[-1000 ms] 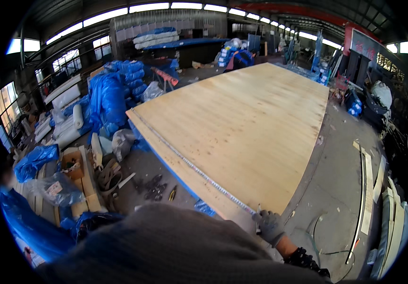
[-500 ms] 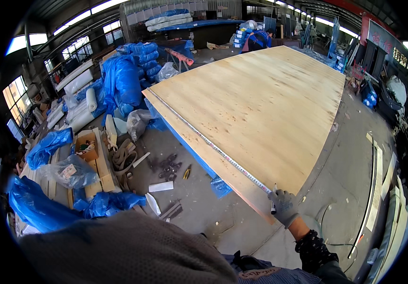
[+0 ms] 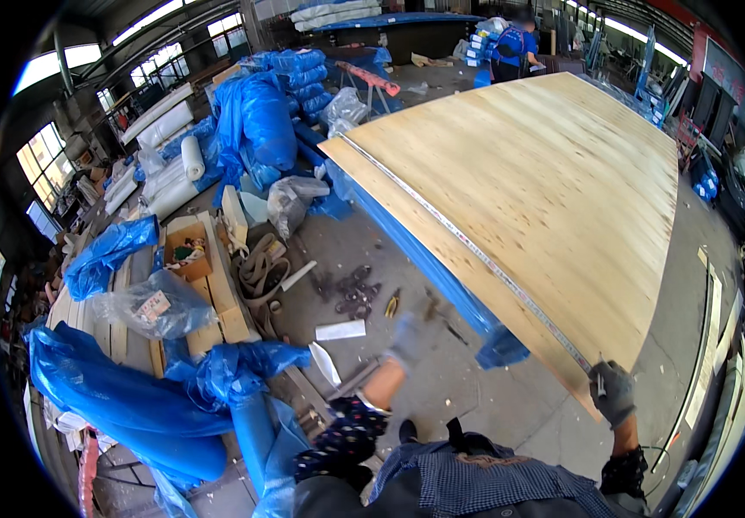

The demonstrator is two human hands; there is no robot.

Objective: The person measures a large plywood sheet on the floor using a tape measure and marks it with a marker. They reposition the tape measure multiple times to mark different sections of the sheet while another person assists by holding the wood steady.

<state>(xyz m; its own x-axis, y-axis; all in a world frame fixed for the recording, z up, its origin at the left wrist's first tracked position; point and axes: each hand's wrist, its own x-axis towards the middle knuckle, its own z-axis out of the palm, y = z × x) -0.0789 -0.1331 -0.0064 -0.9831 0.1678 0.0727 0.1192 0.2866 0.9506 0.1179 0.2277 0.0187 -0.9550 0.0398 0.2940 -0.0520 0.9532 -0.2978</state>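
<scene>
A large pale plywood sheet (image 3: 528,181) lies before me, raised above the floor on a blue-wrapped stack (image 3: 424,259). Along its left side stretches a whitish tape measure (image 3: 476,249), running from the far corner toward the near one. My right hand (image 3: 614,395), in a grey glove, is closed round a slim marker (image 3: 600,385) at the tape's near end, by the sheet's edge. Whether it also grips the tape is hidden. My left hand (image 3: 404,342), gloved too, hangs off the sheet's left side over the floor; motion smears its fingers.
Pliers (image 3: 392,303), a white offcut (image 3: 340,330) and rolled straps (image 3: 262,269) lie on the floor to the left. Beyond are blue plastic bundles (image 3: 256,129) and a cardboard box (image 3: 188,250). Long strips (image 3: 702,345) lie at right. A person in blue (image 3: 513,50) stands at the back.
A large grey knitted shape filling the lower-left foreground has gone; my left hand now shows lower left. My view has turned, shifting the sheet rightward. The right hand stays at the tape's near end.
</scene>
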